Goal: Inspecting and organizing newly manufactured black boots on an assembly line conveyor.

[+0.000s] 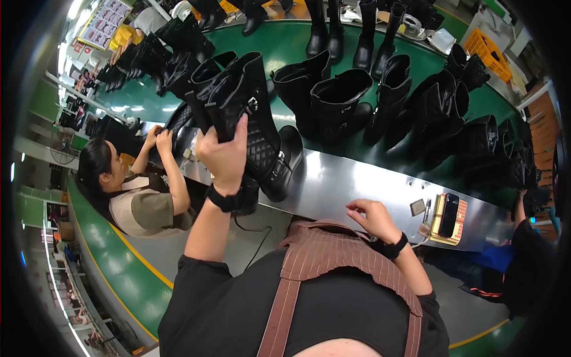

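Observation:
My left hand (223,156) is closed around the shaft of a black quilted boot (260,140) with silver buckles. The boot stands tilted at the near edge of the steel worktop (345,184), its toe to the right. Other dark boot shafts crowd behind my fingers, so I cannot tell exactly where each one ends. Over the worktop's near edge hovers my right hand (376,220), its fingers loosely bent and apart, nothing visible in them. To its right lie a small dark square block (417,207) and a phone (450,215) on a yellow-and-red booklet or box.
Many black boots (339,98) stand on the green conveyor belt (279,44) beyond the worktop. At left a co-worker (140,190) handles a dark boot; another person's dark sleeve (523,256) is at right. An orange crate (488,55) sits at the far right.

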Available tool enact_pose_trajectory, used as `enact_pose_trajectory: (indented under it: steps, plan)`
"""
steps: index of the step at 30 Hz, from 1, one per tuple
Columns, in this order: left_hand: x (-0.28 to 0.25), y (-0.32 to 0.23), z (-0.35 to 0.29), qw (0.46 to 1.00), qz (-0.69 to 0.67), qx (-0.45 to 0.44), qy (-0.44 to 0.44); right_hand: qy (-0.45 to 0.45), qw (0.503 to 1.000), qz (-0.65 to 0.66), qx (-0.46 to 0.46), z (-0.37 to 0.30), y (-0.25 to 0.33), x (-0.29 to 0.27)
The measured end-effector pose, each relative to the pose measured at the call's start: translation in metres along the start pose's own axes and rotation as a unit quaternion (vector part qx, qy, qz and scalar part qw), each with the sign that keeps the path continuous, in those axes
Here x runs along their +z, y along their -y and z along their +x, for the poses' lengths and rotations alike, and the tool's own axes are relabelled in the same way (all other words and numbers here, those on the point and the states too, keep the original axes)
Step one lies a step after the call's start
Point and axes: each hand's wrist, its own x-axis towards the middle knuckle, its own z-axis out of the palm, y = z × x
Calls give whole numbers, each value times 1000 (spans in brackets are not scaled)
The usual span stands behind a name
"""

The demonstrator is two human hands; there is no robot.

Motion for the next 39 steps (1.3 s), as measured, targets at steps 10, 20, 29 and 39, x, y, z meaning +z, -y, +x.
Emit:
enact_pose_trajectory:
  steps: [10,20,29,39]
  plan:
    - [-43,-68,-122,937,-128,32,322,-113,968,28,-224,36,15,13]
    - [-78,-49,-147,974,-109,110,164,-204,900,-83,-377,13,60,-4]
    - [-93,-54,-101,932,-92,126,327,-171,930,-74,-316,8,70,-59]
    - [-58,-57,-58,935,-144,208,249,-283,912,-136,-265,-62,31,-131]
